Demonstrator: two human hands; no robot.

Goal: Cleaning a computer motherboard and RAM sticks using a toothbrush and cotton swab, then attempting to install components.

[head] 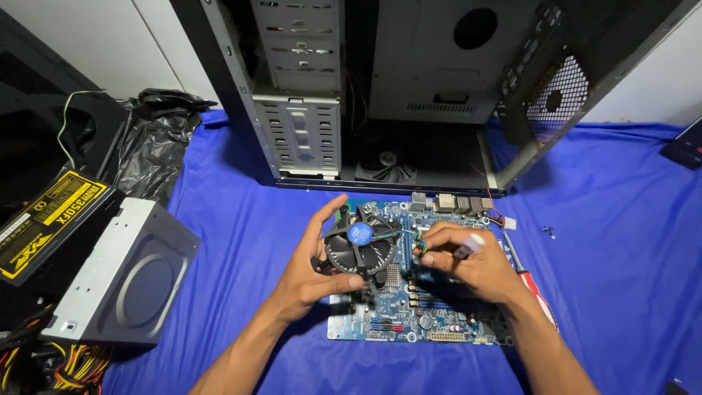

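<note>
A blue motherboard lies flat on a blue cloth. A round black cooler fan with a blue centre sticker sits on the board. My left hand cups the fan's left side, thumb across its lower edge. My right hand rests on the board right of the fan, fingers pinched on the fan's thin wires near a connector. A bandage wraps one finger.
An open black computer case lies behind the board. At the left are a grey optical drive, a black power supply with yellow cables, and a black plastic bag. A red-handled screwdriver and small screws lie at the right.
</note>
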